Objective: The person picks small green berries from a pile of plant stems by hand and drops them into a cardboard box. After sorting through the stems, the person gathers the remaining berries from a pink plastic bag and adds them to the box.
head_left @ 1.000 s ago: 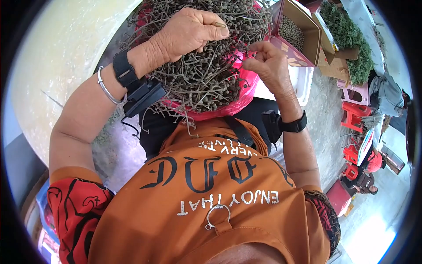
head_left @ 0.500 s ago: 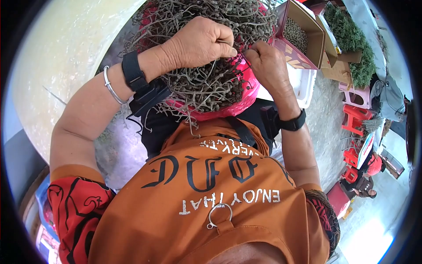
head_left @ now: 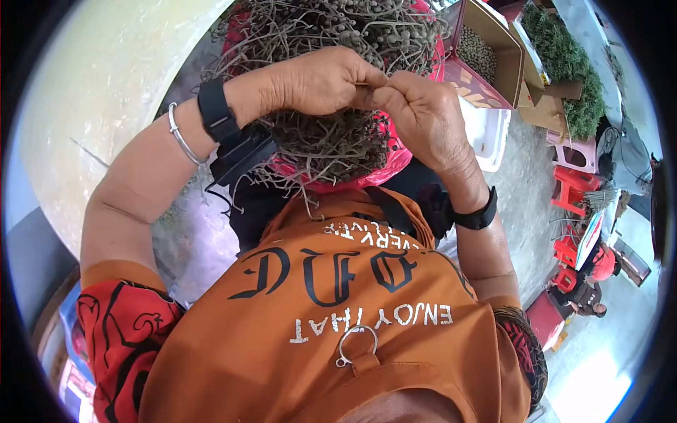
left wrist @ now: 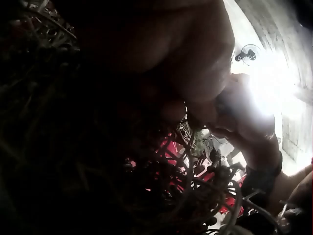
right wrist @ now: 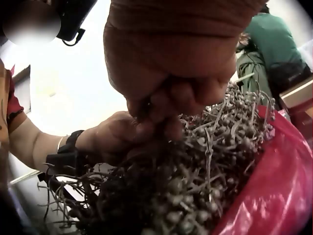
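A heap of grey-green stems with small round berries (head_left: pixel 331 141) fills a bright pink plastic bag (head_left: pixel 381 173) in front of the person's lap. Over this heap the two hands meet at the fingertips. Thumb and fingers of the left hand (head_left: pixel 321 81) are curled in a pinch. The right hand (head_left: pixel 429 120) pinches against it from the other side. What they hold, seemingly a thin stem, is mostly hidden by the fingers. In the right wrist view, the curled right hand (right wrist: pixel 168 54) nearly covers the left fingertips, close above the berries (right wrist: pixel 183 210). The left wrist view is very dark.
Right of the bag stands an open carton (head_left: pixel 509 60) containing loose berries (head_left: pixel 475 53), beside a white tray (head_left: pixel 497 137). Farther right are leafy green plants (head_left: pixel 553 49), red stools (head_left: pixel 575 189) and another person (head_left: pixel 587 299). A pale tabletop (head_left: pixel 99 99) curves along the left.
The hands were apart one second ago. The left hand has come right and down, and the right hand has turned inward, so their fingertips now meet above the heap.
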`<state>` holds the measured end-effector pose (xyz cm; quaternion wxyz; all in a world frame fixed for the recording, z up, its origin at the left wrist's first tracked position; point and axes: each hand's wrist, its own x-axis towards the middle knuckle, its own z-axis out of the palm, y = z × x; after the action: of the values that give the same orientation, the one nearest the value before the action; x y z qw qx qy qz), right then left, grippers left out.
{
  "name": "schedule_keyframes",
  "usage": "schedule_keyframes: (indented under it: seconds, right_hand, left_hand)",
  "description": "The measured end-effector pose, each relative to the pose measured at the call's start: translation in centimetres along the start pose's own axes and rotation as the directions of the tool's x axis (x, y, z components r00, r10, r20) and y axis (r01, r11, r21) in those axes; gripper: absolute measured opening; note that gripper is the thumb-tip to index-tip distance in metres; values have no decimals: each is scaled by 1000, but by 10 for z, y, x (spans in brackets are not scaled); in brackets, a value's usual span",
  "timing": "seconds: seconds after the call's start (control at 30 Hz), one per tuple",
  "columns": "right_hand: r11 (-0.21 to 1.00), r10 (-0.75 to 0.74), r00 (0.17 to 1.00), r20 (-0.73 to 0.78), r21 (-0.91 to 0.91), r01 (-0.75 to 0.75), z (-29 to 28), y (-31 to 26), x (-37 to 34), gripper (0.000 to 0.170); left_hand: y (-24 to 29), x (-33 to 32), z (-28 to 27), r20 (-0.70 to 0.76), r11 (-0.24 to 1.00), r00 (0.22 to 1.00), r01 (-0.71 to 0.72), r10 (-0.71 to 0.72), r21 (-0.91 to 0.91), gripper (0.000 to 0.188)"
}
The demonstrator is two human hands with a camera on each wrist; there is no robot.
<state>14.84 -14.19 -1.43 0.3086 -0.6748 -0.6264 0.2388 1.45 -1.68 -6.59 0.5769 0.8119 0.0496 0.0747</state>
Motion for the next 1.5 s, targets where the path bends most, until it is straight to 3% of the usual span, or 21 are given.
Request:
schedule_keyframes:
  seconds: [0.03, 0.13, 0.2, 0.23, 0.3, 0.33, 0.43, 0.47, 0.57, 0.67, 0.73, 0.83, 0.87, 0.93, 0.97, 1.0, 1.13, 1.23, 1.33, 1.4, 1.5]
  right_hand:
    - [996, -63, 998, 28, -58, 65, -1, -2, 4, 13]
    - [999, -39, 989, 140, 7, 38, -12, -2, 14, 15]
    - [999, -25, 981, 190, 36, 18, -16, 6, 17, 16]
    - [979, 43, 975, 219, 186, -85, -16, 13, 17, 18]
    - [841, 157, 940, 304, 458, -289, -13, 24, 14, 23]
    - [840, 160, 940, 302, 459, -290, -12, 26, 12, 23]
    - [525, 135, 868, 478, 708, -472, -6, 31, 6, 35]
    - [524, 134, 869, 476, 710, -470, -3, 33, 4, 35]
    - [375, -48, 865, 500, 812, -448, 6, 37, 1, 34]
    - [385, -175, 832, 527, 814, -435, 5, 46, 6, 32]
    - [390, -237, 807, 541, 814, -431, -3, 51, 7, 31]
    - [236, -395, 840, 372, 925, -298, -24, 56, 9, 40]
    - [235, -389, 845, 366, 927, -293, -27, 55, 8, 40]
    - [299, -52, 932, 358, 896, -328, -30, 50, 4, 37]
    - [323, 112, 936, 333, 879, -352, -29, 49, 5, 36]
    - [320, 110, 937, 331, 881, -349, -25, 47, 5, 36]
    - [507, 187, 892, 411, 738, -446, -9, 34, 2, 35]
    - [930, 37, 938, 345, 331, -159, 1, 21, 8, 36]
    - [932, 17, 951, 307, 338, -126, 7, 24, 11, 35]
    - [933, 2, 957, 291, 343, -106, 8, 23, 12, 35]
    - [733, 103, 902, 419, 581, -354, -1, 19, 5, 35]
  left_hand:
    - [2, 0, -2, -5, 1000, 1000, 2, -2, 0, 25]
    - [8, 1, -11, 150, 993, 983, 115, -109, -28, 27]
    - [13, -1, -10, 134, 995, 987, 98, -93, -27, 26]
    - [15, -2, -9, 118, 996, 990, 82, -78, -28, 25]
    - [18, -2, -9, 107, 997, 992, 66, -62, -30, 25]
    - [19, -2, -10, 120, 996, 990, 75, -69, -47, 23]
    - [21, -3, -11, 147, 993, 986, 95, -83, -75, 20]
    - [21, -4, -12, 171, 996, 985, 49, -36, -71, 20]
    - [20, -6, -13, 211, 997, 976, -36, 50, -69, 25]
    - [18, -1, -16, 362, 999, 931, -41, 47, -24, 25]
    - [16, -2, -17, 338, 995, 936, -87, 100, -53, 24]
    - [15, -5, -18, 296, 979, 934, -179, 200, -98, 24]
    - [15, -5, -18, 271, 991, 954, -110, 128, -79, 22]
    - [17, -4, -15, 217, 999, 976, 23, -11, -48, 21]
    - [18, -4, -16, 220, 999, 975, 19, -9, -45, 21]
    - [18, -5, -17, 204, 998, 978, 46, -36, -40, 21]
    - [17, -7, -16, 175, 995, 980, 89, -94, 37, 23]
    - [16, -7, -16, 155, 980, 982, 74, -104, 185, 24]
    - [15, -6, -14, 110, 967, 994, -12, -16, 253, 24]
    - [17, -6, -15, 125, 981, 992, -2, -23, 196, 23]
    - [18, -5, -14, 170, 997, 985, 14, -27, 77, 23]
